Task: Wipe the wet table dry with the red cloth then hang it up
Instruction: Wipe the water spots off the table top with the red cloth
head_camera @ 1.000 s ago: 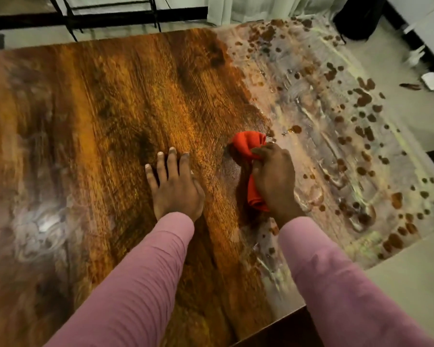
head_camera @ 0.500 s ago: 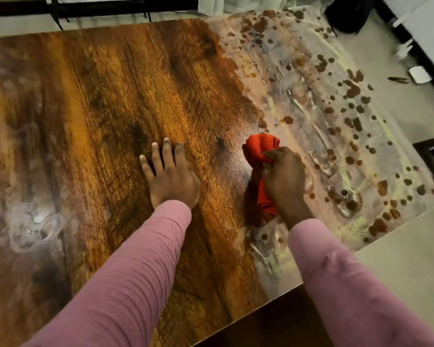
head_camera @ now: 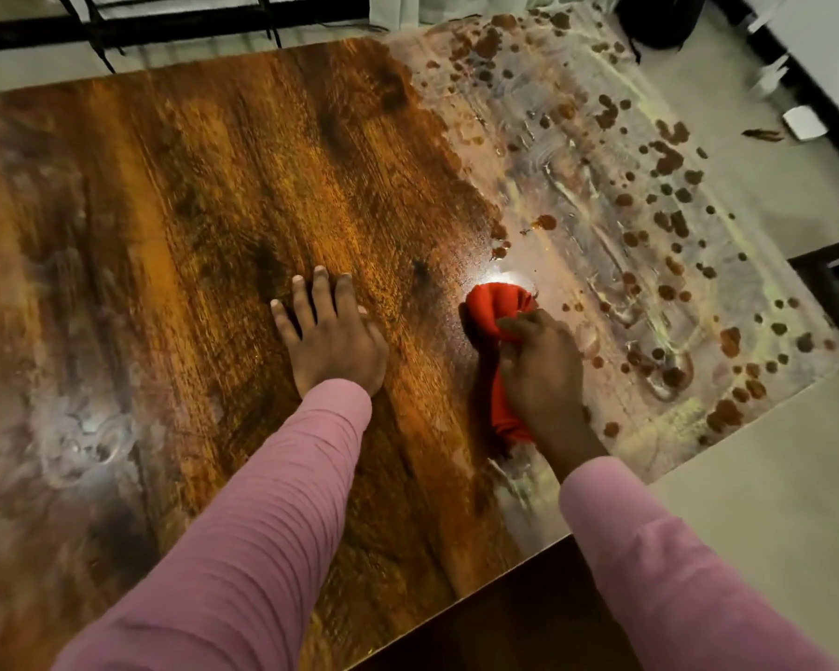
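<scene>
Right hand (head_camera: 541, 375) closed around a bunched red cloth (head_camera: 497, 312), pressing it onto the table (head_camera: 190, 186). Cloth pokes out past the fingertips on the far side and shows again along the hand's left edge down toward the wrist; the rest is hidden under the palm. Left hand (head_camera: 333, 341) lies flat just left of the cloth, fingers spread and pointing away, holding nothing, not touching the cloth. Both arms in pink sleeves (head_camera: 262, 525).

Table is dark brown wood grain. Left and middle parts look dry, with a pale glare patch near the left edge. Right part is wet: a pale film with streaks and many scattered brown droplets (head_camera: 669, 159), running from the far right corner to the near right edge. Cloth sits at the boundary between the two.

Pale floor (head_camera: 771, 501) right of the table. Black frame bars (head_camera: 165, 29) beyond the far edge. A small white object (head_camera: 804, 122) lies on the floor at far right.
</scene>
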